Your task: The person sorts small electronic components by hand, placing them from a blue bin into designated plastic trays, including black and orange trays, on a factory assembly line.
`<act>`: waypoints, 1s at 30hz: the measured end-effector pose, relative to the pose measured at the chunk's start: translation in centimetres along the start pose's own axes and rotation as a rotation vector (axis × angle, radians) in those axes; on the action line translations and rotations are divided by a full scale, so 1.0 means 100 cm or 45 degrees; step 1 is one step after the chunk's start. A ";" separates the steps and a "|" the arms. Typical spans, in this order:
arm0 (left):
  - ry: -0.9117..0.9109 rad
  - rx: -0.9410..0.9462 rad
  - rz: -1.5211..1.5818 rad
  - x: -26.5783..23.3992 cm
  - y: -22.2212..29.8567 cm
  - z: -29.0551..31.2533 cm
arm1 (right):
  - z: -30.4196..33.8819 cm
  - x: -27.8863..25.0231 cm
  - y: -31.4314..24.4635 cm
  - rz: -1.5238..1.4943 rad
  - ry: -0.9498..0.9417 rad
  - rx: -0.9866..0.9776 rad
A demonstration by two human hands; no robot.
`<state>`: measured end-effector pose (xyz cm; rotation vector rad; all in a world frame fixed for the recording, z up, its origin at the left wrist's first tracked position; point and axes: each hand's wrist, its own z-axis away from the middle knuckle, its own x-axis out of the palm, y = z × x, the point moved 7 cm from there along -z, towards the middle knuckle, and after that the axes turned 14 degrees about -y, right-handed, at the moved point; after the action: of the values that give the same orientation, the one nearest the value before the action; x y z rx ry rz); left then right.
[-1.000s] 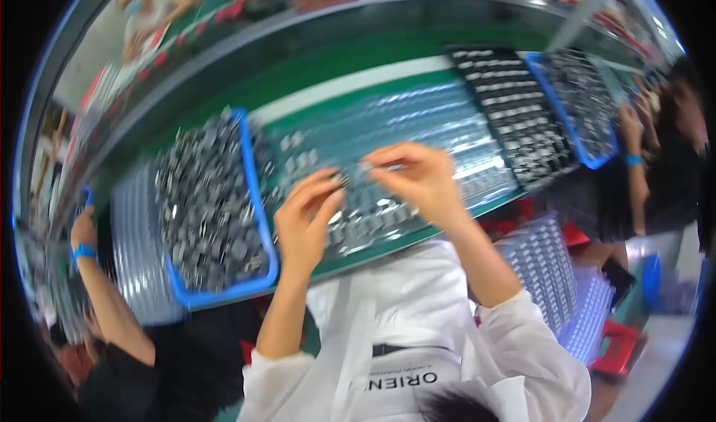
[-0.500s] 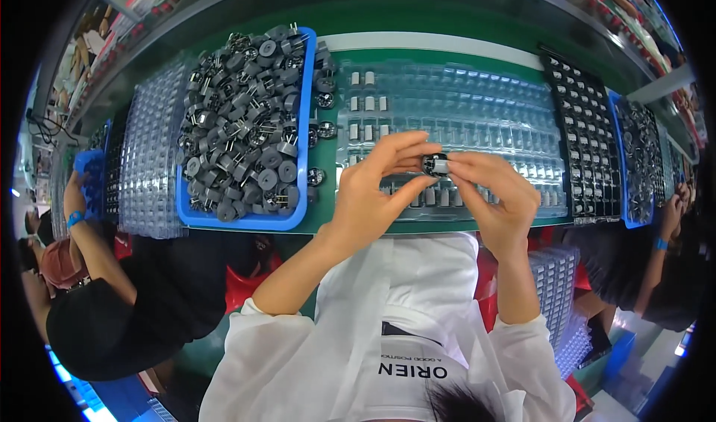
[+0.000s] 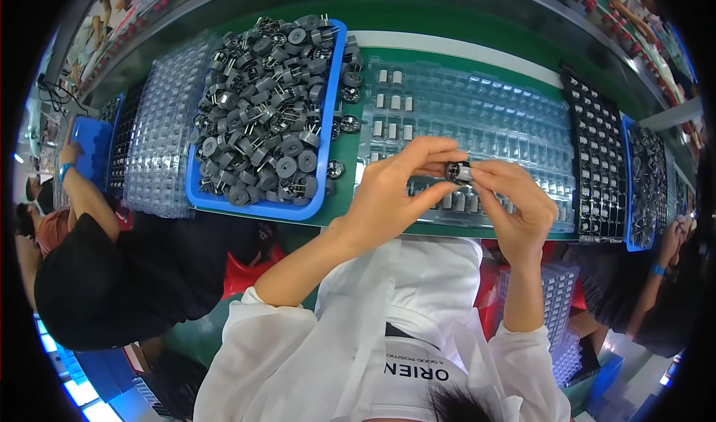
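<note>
My left hand (image 3: 395, 194) and my right hand (image 3: 514, 202) meet over the near edge of a clear plastic blister tray (image 3: 507, 116). Between their fingertips they pinch one small black cylindrical part (image 3: 456, 171). The tray has rows of pockets, and some at its left and near edge hold small grey parts (image 3: 388, 103). A blue bin (image 3: 332, 116) heaped with several black cylindrical parts with wire pins (image 3: 265, 109) stands to the left of my left hand.
A stack of clear blister trays (image 3: 160, 142) lies left of the blue bin. Black trays (image 3: 597, 153) and a blue-edged bin (image 3: 649, 176) sit at the right. One person in black (image 3: 97, 273) works at my left, another (image 3: 656, 280) at my right. The bench top is green.
The view has swung and steadied over the bench. My hands have come closer together at the tray's near edge, both still pinching the small black part.
</note>
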<state>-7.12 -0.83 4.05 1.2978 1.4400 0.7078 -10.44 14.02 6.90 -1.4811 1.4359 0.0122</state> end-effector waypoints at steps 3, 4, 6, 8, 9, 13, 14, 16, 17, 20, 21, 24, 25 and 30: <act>-0.023 -0.038 0.019 0.001 0.004 0.003 | 0.002 -0.002 -0.007 -0.006 -0.013 -0.026; -0.014 -0.028 -0.013 -0.001 0.004 0.004 | -0.001 0.002 -0.008 0.027 -0.030 -0.008; 0.012 -0.025 -0.064 -0.004 0.002 0.007 | -0.002 0.006 -0.010 0.044 -0.051 -0.010; -0.037 -0.067 0.049 -0.001 -0.006 0.006 | -0.002 0.010 -0.005 0.082 -0.151 0.041; -0.039 -0.090 0.084 -0.004 -0.010 0.006 | -0.004 0.016 -0.003 0.059 -0.210 0.134; -0.181 -0.299 0.388 -0.012 -0.014 0.002 | -0.008 0.024 -0.003 0.019 -0.148 0.124; -0.269 -0.348 0.099 -0.022 -0.015 -0.006 | -0.005 0.021 0.002 0.036 -0.134 0.135; -0.246 -0.274 -0.485 -0.065 -0.019 -0.032 | 0.002 0.009 0.012 0.003 -0.112 0.208; -0.207 -0.086 -1.073 -0.090 -0.019 -0.054 | 0.006 0.001 0.015 0.015 -0.101 0.220; -0.021 -0.150 -1.555 -0.166 -0.050 -0.073 | 0.010 -0.002 0.020 -0.093 -0.208 0.294; -0.167 -0.094 -1.585 -0.174 -0.061 -0.072 | 0.013 -0.002 0.029 -0.158 -0.236 0.285; -0.296 -0.225 -1.516 -0.188 -0.082 -0.073 | 0.026 -0.027 0.050 -0.181 -0.204 0.365; -0.341 -0.195 -1.522 -0.190 -0.084 -0.075 | 0.027 -0.034 0.055 -0.210 -0.228 0.358; -0.085 -0.498 -0.686 -0.240 -0.084 -0.067 | 0.047 -0.141 0.130 0.332 0.103 0.482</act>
<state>-18.91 -24.35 5.54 0.5882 1.4225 0.5370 -21.28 30.46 5.31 -0.9916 1.5873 -0.1521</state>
